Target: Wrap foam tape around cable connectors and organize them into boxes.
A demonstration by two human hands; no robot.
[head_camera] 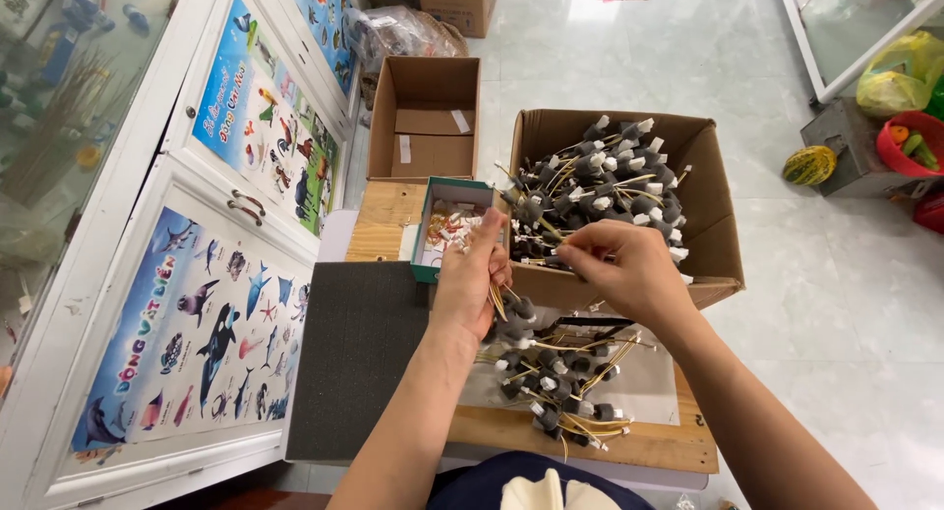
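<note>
My left hand (470,274) is closed around a bundle of thin yellow wires with dark grey foam-like caps (513,313) that hangs below the fist. My right hand (624,266) pinches the end of one wire (536,261) close to the left hand's fingers. Both hands hover over the front edge of a brown cardboard box (713,205) piled with several similar capped wire pieces (600,190). More of these pieces lie in a heap (556,377) on a wooden board (669,449) below the hands.
A small green-rimmed box with red and white bits (447,225) sits left of the hands. A dark foam mat (354,358) lies on the left. An empty open carton (428,121) stands behind. White cabinets with animal posters (211,313) line the left side. Bags and a red basket (910,141) sit at far right.
</note>
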